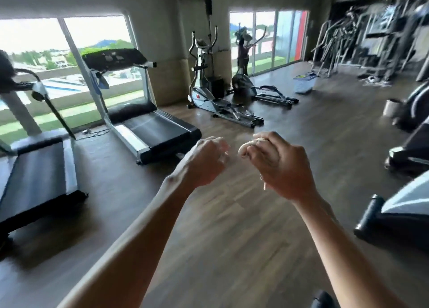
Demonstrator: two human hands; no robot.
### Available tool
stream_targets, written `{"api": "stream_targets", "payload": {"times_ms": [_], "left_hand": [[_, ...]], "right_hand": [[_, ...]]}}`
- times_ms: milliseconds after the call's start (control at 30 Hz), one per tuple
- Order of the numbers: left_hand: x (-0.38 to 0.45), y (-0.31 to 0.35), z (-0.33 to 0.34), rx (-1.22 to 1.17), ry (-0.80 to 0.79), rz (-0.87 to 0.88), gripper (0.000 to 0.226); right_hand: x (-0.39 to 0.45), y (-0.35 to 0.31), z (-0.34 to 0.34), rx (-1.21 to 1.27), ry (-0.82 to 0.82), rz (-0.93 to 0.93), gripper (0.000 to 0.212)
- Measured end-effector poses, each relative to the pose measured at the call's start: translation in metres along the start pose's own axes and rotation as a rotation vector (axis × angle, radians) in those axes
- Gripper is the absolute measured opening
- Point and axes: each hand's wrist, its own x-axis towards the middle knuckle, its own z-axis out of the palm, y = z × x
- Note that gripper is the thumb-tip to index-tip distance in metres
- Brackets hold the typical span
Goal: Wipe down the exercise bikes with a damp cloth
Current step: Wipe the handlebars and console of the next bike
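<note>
Your right hand (282, 166) is clenched round a balled-up pale cloth (249, 146), held in mid-air over the floor (232, 226). Your left hand (205, 160) hangs just beside it, fingers loosely curled, holding nothing. Before wiping, shake the cloth out and fold it flat (a wad cleans badly). The likeliest bikes are the blurred dark machines (408, 150) at your right; start with the handles.
</note>
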Motion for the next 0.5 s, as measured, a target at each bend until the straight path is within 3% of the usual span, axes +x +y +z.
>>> {"api": "stream_targets", "payload": {"times_ms": [133, 333, 500], "left_hand": [[0.082, -0.006, 0.042, -0.068, -0.120, 0.182, 0.027], [0.204, 0.017, 0.109, -0.229, -0.148, 0.450, 0.010], [0.277, 0.039, 0.150, -0.312, -0.259, 0.599, 0.027]], "right_hand": [[0.035, 0.038, 0.007, -0.167, 0.135, 0.007, 0.030], [0.079, 0.114, 0.001, -0.397, 0.277, 0.068, 0.035], [0.118, 0.159, -0.024, -0.541, 0.404, 0.163, 0.032]]}}
